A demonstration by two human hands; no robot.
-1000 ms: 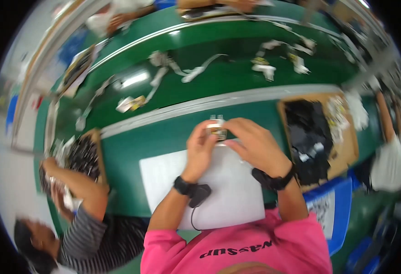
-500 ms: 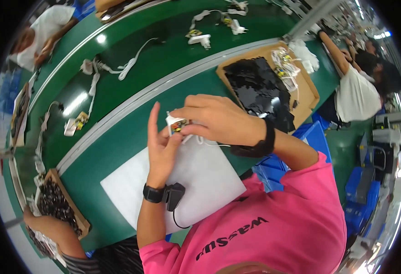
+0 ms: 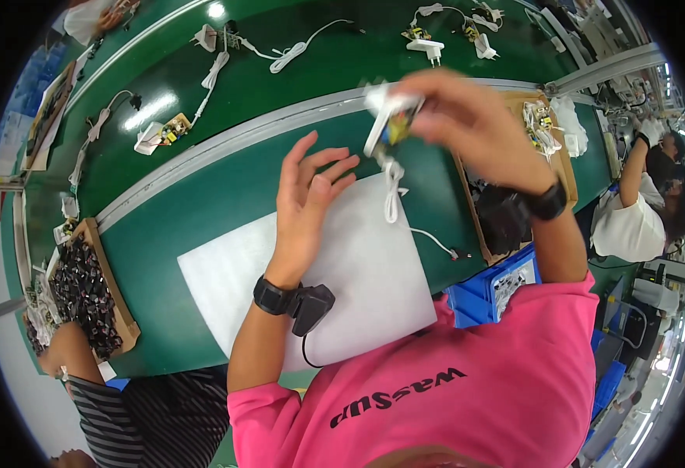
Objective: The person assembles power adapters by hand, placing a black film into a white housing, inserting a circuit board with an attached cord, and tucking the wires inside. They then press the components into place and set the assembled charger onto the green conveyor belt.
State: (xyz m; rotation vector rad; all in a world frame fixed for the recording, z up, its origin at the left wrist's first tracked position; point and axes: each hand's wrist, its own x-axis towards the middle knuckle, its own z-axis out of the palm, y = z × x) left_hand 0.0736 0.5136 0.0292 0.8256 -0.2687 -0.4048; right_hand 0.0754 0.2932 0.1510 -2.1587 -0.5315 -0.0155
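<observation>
Adapter [image 3: 387, 117] now in right hand [image 3: 476, 129] alone

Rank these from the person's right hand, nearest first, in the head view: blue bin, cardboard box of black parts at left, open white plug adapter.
1. Open white plug adapter: in the right hand.
2. Blue bin: right of centre, lower in view.
3. Cardboard box of black parts: far left.

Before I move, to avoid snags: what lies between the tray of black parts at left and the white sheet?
Green tabletop, in the head view.
</observation>
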